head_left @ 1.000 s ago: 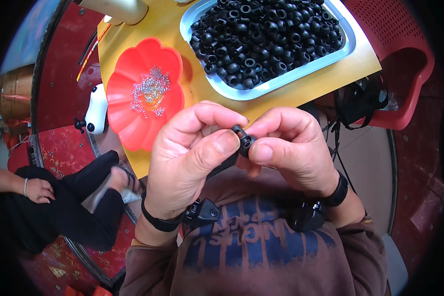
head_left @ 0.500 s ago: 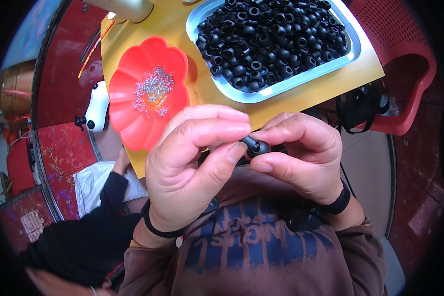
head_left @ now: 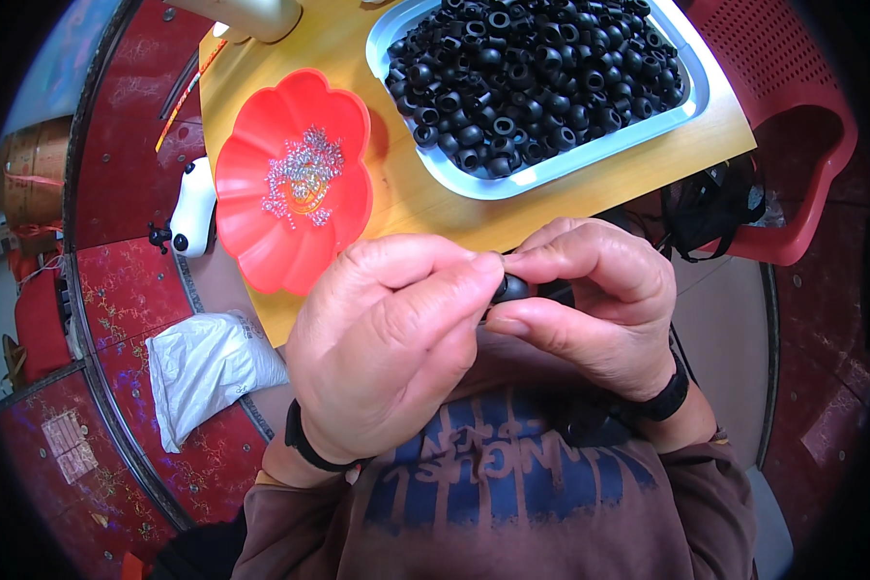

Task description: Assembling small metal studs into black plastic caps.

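In front of my chest, my right hand (head_left: 599,307) is closed on a small round black plastic part (head_left: 516,288), pinched between thumb and fingers. My left hand (head_left: 391,338) meets it from the other side, thumb and fingertips pressed together at the part's left end. Whatever sits between those left fingertips is hidden by them. Behind my left hand, a red scalloped bowl (head_left: 246,208) holds many tiny clear or silvery pieces (head_left: 304,164). A light-blue tray (head_left: 527,181) on the table is heaped with similar hollow black parts (head_left: 541,82).
The yellow wooden table (head_left: 425,217) carries the bowl, the tray and a beige cylindrical object (head_left: 261,17). A red plastic chair (head_left: 802,222) stands at the right, with a black bag (head_left: 710,208) beside it. A white plastic bag (head_left: 208,372) lies on the floor at left.
My left hand has turned, its fingers folding together over the left end of the black part. My right hand has hardly moved. Another person's dark-clothed limb has mostly left the lower left.
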`<state>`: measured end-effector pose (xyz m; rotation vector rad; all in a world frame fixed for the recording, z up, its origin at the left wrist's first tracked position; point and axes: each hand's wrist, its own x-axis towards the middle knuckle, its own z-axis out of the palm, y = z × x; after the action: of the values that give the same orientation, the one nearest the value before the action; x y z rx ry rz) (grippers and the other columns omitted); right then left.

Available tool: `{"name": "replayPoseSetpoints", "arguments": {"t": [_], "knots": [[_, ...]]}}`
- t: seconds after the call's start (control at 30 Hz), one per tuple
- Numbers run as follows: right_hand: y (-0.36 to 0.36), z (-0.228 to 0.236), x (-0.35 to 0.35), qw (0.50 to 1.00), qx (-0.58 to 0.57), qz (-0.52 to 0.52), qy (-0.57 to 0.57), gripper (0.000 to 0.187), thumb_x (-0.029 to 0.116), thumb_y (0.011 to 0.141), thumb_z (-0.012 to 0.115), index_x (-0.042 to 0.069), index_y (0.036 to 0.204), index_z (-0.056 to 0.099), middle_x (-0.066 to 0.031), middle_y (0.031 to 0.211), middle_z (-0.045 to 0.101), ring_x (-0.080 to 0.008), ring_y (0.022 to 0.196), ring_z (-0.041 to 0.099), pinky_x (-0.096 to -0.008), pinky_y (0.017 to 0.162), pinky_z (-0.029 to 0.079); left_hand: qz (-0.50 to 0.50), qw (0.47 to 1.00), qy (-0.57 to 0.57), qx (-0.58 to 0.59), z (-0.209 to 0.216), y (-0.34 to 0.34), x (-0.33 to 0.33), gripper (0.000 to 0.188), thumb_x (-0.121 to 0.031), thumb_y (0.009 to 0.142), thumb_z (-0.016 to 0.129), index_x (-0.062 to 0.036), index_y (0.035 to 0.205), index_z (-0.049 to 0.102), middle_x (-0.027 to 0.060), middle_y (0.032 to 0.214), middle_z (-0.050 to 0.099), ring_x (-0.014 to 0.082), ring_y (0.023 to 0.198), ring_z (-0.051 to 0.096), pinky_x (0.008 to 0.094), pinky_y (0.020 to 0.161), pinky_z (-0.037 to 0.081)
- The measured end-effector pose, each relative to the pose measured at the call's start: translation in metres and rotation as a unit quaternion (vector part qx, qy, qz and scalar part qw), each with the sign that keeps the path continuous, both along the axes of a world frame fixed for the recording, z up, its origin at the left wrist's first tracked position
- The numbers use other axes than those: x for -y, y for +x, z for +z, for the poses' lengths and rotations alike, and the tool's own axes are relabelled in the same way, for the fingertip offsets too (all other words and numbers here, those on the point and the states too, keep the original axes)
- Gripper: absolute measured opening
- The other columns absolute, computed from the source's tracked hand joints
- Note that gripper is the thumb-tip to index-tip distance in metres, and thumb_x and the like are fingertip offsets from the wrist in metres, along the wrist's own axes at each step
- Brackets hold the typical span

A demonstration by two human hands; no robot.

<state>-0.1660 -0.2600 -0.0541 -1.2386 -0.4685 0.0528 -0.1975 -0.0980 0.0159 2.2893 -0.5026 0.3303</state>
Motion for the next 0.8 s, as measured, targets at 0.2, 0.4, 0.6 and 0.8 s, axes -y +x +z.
{"name": "replayPoseSetpoints", "arguments": {"t": [0.2,0.4,0.6,0.8], "knots": [[-0.001,0.001,0.001,1.0,-0.01,0.007,-0.005,0.022,0.007,0.07,0.079,-0.001,0.086,0.066,-0.0067,0.074,0.065,-0.0104,0.063,0.061,-0.0211,0.056,0.047,-0.016,0.999,0.037,0.036,0.0,-0.001,0.0,0.038,0.012,0.069,0.067,-0.001,0.105,0.064,0.0123,0.093,0.06,0.0191,0.076,0.061,0.0254,0.064,0.05],[-0.005,0.006,0.0,0.992,-0.105,0.048,0.053,0.02,0.002,0.073,0.075,-0.003,0.09,0.066,-0.0064,0.078,0.066,-0.0094,0.07,0.062,-0.0211,0.063,0.049,-0.014,1.0,0.018,0.012,-0.004,-0.009,0.003,0.041,0.013,0.068,0.067,0.0011,0.108,0.063,0.0133,0.097,0.059,0.0195,0.079,0.061,0.0248,0.066,0.051],[-0.01,0.01,0.0,0.959,-0.236,0.097,0.126,0.015,0.0,0.078,0.07,-0.003,0.092,0.065,-0.0067,0.084,0.067,-0.0097,0.079,0.063,-0.0217,0.07,0.051,-0.007,1.0,0.021,0.022,-0.016,-0.015,0.002,0.045,0.009,0.068,0.062,0.0,0.112,0.059,0.0122,0.099,0.056,0.0164,0.076,0.056,0.0247,0.065,0.047],[-0.011,0.008,-0.002,0.938,-0.288,0.131,0.146,0.013,0.001,0.08,0.069,-0.003,0.092,0.065,-0.0079,0.086,0.068,-0.0097,0.08,0.063,-0.0215,0.07,0.051,0.029,0.998,0.027,0.051,-0.026,-0.019,0.005,0.046,0.008,0.066,0.065,-0.0014,0.11,0.057,0.0105,0.098,0.053,0.0147,0.074,0.053,0.0228,0.061,0.044]]}}
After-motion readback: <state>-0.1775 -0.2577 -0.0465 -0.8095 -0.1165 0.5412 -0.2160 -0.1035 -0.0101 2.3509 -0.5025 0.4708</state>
